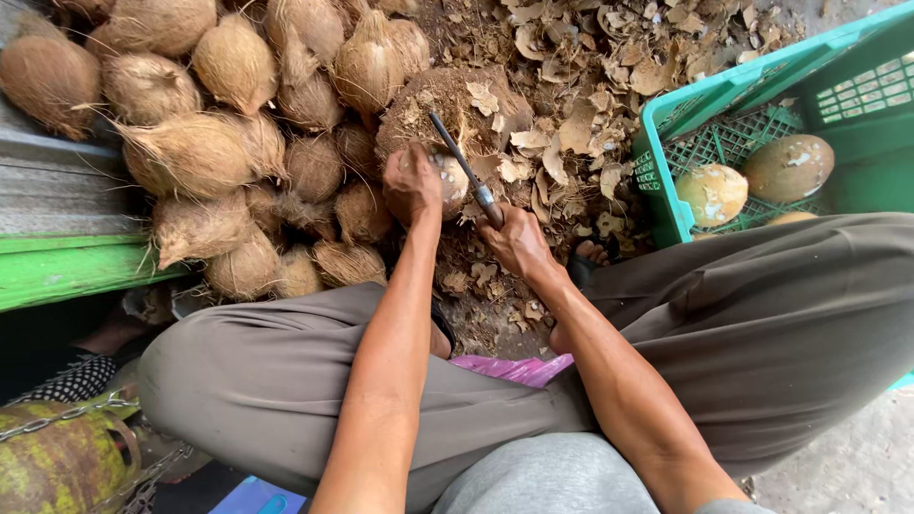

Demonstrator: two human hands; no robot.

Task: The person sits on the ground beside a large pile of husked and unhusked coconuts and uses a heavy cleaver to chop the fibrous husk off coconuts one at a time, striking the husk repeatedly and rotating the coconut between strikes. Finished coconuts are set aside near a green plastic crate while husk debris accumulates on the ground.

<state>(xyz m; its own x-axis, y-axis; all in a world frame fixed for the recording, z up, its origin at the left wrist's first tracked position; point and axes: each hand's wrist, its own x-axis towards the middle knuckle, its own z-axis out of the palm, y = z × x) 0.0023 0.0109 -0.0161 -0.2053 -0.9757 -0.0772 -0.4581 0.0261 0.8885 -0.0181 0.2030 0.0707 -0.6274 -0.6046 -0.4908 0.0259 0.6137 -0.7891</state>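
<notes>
Gripped in the right hand [519,243] is the handle of a narrow metal blade [455,157], the fingers wrapped tight around it; the dark blade slants up and left from the fist. A partly peeled coconut [447,181] is held down by the left hand [411,183], palm and fingers pressed over its top, on a fibre-covered chopping block [457,109]. The blade crosses just above this coconut, on its right side.

Left of the block, a heap of rough, hairy brown husked coconuts [228,143] is piled against a green wooden ledge [67,271]; well over a dozen can be counted, though the heap runs out of view. Right of the block, curled, dry shell shavings [590,95] are strewn over the ground. Further right, a green plastic lattice crate [666,162] is set, with three smooth, pale peeled coconuts [712,193] inside, one mostly hidden by the person's grey-brown trouser leg [762,324]. Below the block, a bare foot [590,255] shows between the knees. At the lower left corner, a rusty yellowish cylinder [57,462] wrapped in chain is seen.
</notes>
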